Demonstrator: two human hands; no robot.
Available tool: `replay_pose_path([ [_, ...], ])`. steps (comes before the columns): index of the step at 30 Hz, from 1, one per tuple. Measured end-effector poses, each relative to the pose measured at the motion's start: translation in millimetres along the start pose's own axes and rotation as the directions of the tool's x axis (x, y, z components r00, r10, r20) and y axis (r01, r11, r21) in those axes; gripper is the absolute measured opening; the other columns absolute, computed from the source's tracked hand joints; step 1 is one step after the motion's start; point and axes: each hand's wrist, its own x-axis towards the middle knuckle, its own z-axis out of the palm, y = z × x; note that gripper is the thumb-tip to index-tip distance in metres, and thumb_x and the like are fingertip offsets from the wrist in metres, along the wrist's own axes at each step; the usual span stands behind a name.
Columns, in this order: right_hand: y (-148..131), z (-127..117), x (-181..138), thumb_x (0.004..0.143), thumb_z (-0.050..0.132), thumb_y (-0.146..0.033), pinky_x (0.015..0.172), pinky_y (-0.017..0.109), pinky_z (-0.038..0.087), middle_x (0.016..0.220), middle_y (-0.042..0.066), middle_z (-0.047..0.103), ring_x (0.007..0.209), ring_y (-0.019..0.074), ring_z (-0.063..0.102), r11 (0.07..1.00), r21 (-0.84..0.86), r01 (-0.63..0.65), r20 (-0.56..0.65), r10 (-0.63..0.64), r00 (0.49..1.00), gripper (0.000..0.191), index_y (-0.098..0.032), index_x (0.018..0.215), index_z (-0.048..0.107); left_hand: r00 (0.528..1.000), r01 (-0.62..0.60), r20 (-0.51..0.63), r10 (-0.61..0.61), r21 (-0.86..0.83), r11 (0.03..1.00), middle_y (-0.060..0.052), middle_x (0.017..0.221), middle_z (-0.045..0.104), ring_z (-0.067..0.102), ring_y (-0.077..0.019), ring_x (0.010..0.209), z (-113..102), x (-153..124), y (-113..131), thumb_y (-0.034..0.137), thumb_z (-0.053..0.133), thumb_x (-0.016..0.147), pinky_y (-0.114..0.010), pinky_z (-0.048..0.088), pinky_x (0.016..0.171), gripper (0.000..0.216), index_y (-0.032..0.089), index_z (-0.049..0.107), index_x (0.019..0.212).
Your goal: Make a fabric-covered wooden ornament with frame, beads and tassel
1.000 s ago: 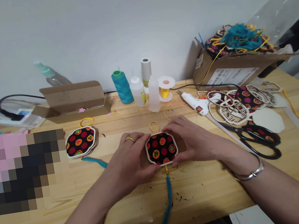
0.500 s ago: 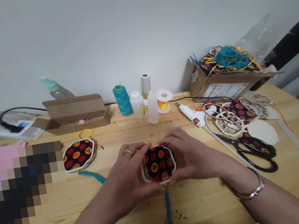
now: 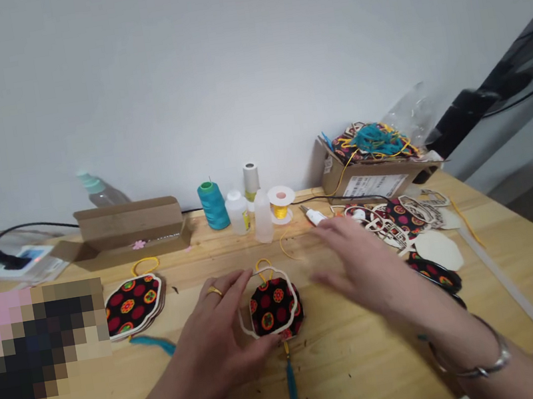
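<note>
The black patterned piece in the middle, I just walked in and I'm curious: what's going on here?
A person's left hand holds a pale frame, which sits off-centre over the black patterned piece. A teal tassel trails below. The right hand is open, near the white glue gun. Similar framed pieces lie stacked off to the left.

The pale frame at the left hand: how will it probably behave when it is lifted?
The frame is probably light, being a narrow outline with an open middle. It seems fairly stiff: its outline looks undistorted at the left hand. Its slim border may break if bent.
</note>
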Motion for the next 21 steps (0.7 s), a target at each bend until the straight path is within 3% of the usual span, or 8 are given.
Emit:
replay_pose_path([
  [3,28.0,-8.2,-1.2,0.081,0.060,-0.039,0.087,0.048,0.043,0.111,0.019,0.057,0.105,0.0347,0.048,0.937,-0.285,-0.202,-0.089,0.184,0.979,0.038,-0.009,0.105,0.062,1.000,0.021,-0.017,-0.021,0.016,1.000,-0.011,0.128,0.050,0.044,-0.0288,0.118,-0.5,0.9,0.3,0.046,0.066,0.074,-0.044,0.041,0.100,0.072,0.018,0.038,0.133],
  [6,51.0,0.0,-4.5,0.081,0.059,-0.039,0.087,0.046,0.043,0.103,0.019,0.059,0.101,0.0343,0.050,0.886,-0.362,-0.289,-0.050,0.291,0.955,0.034,-0.009,0.096,0.066,1.000,0.020,-0.021,-0.020,0.017,1.000,-0.010,0.129,0.050,0.043,-0.0280,0.118,-0.6,0.4,0.7,0.045,0.067,0.073,-0.043,0.041,0.101,0.072,0.018,0.038,0.133],
  [14,70.6,22.9,-13.6,0.080,0.057,-0.028,0.079,0.037,0.043,0.088,0.010,0.065,0.089,0.0257,0.054,0.930,-0.082,-0.359,-0.056,0.355,0.933,0.016,-0.017,0.072,0.066,1.000,0.015,-0.024,-0.014,0.024,1.000,-0.011,0.127,0.050,0.043,-0.0274,0.118,-1.6,0.5,3.8,0.047,0.066,0.074,-0.043,0.041,0.100,0.072,0.018,0.038,0.132],
  [18,78.8,10.2,-17.4,0.081,0.051,-0.028,0.070,0.032,0.043,0.082,0.007,0.067,0.080,0.0221,0.058,0.919,-0.036,-0.392,-0.119,0.386,0.915,0.019,-0.018,0.074,0.065,1.000,0.023,-0.022,-0.023,0.021,0.999,-0.012,0.127,0.050,0.044,-0.0276,0.118,-2.6,1.1,4.8,0.047,0.066,0.074,-0.044,0.041,0.101,0.071,0.017,0.038,0.132],
  [21,83.7,-9.0,-24.0,0.081,0.050,-0.035,0.059,0.030,0.041,0.077,0.005,0.068,0.068,0.0201,0.059,0.894,0.058,-0.444,-0.241,0.444,0.863,0.024,-0.019,0.082,0.067,0.999,0.029,-0.027,-0.028,0.023,0.999,-0.011,0.128,0.049,0.044,-0.0276,0.119,-2.4,0.3,4.2,0.047,0.066,0.074,-0.044,0.041,0.101,0.071,0.018,0.038,0.133],
])
